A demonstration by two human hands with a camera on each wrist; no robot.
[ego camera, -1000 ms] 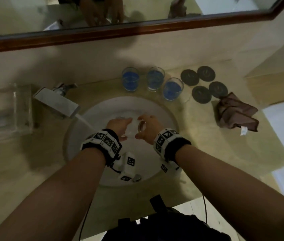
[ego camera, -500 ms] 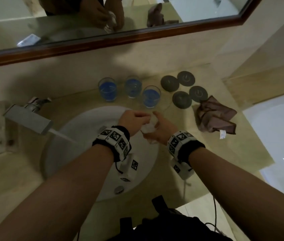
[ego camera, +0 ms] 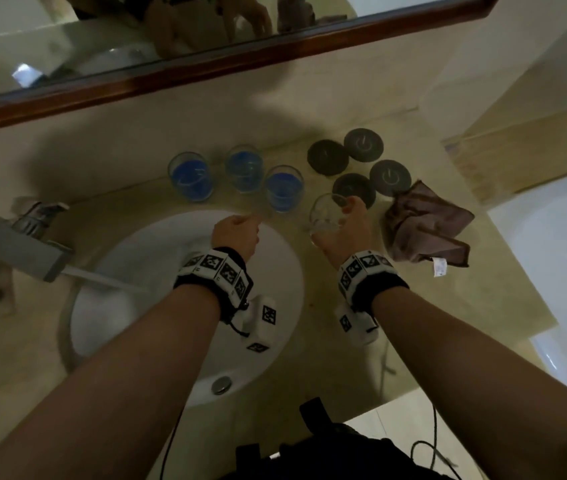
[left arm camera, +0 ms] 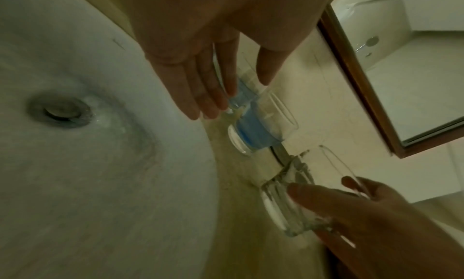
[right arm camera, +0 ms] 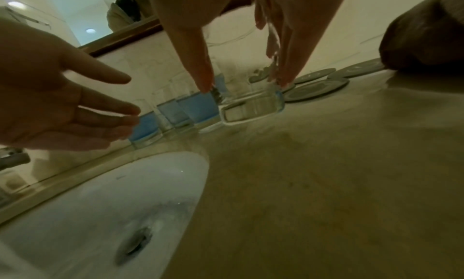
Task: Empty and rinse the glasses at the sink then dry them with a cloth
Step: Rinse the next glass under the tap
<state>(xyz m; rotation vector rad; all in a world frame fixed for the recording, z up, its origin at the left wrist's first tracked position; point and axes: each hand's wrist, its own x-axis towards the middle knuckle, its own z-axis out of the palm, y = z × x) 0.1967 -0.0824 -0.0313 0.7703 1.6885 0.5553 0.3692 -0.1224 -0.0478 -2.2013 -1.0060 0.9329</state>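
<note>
Right hand (ego camera: 344, 230) grips empty glass (ego camera: 327, 213); left hand (left arm camera: 200, 65) fingers straight, perhaps touching blue-filled glass (left arm camera: 253, 128).

Black wristbands (ego camera: 372, 278) bearing white square-patterned marker tiles.

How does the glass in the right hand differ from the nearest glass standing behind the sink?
The held glass is empty and clear; the nearest standing glass holds blue liquid. The held glass is lifted and tilted in the right hand; the standing glass sits upright on the counter, untouched, with the open left hand close by. Both look like the same clear, straight tumbler.
</note>
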